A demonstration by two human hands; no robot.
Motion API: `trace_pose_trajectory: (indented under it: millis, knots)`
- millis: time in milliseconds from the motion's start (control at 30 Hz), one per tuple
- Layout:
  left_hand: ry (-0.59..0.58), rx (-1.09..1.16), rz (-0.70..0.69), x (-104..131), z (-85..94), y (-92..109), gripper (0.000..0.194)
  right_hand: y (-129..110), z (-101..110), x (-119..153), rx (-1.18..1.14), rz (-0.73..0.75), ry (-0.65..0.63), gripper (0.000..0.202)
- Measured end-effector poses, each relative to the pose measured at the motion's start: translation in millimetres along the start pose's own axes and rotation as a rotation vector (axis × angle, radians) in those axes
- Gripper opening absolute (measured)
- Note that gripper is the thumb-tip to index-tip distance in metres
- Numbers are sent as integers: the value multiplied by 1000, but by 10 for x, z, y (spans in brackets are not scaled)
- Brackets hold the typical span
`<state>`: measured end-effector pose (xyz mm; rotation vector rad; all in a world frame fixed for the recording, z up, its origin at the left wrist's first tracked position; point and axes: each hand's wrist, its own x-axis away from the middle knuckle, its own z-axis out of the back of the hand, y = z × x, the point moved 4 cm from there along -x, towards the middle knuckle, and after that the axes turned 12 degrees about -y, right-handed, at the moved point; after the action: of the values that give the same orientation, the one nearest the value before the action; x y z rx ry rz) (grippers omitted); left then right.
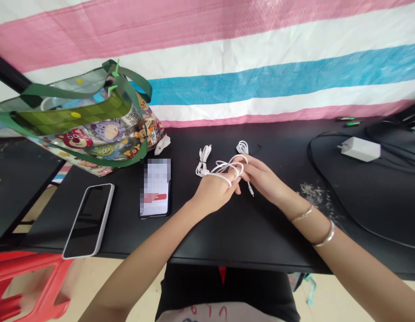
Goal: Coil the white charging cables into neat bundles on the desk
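Note:
A loosely looped white charging cable (224,166) is held between my two hands above the black table (227,237). My left hand (214,192) has its fingers closed on the loops. From the other side, my right hand (261,176) grips the same cable, and a plug end hangs below its fingers. Just beyond my left hand lies a tied bundle of white cable (203,158). Behind my right hand another coiled white cable (242,146) is partly covered by my fingers.
A lit phone (157,188) and a pale-edged phone (88,221) lie at the left, before a clear cartoon-print bag (103,129). On the right are a white power adapter (360,149), black cords (323,174) and scattered crumbs (316,197). A red stool (43,286) stands below left.

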<state>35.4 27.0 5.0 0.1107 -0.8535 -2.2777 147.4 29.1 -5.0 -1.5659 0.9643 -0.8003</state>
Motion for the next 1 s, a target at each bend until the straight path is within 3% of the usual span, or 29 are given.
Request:
trace_pose_trajectory:
  millis: [267,400,533,1000]
  knots:
    - [174,423,-13,-4,68,-89,34,-57,28,31,141,133,157,21]
    - [172,621,-46,-33,74,-101,33,-125,21,57,292,215,199,27]
    - [169,674,-11,-49,61,-118,33,-188,-9,76,448,283,210,27]
    - [106,919,-95,-64,-34,-94,36,-186,-13,75,385,248,214,19]
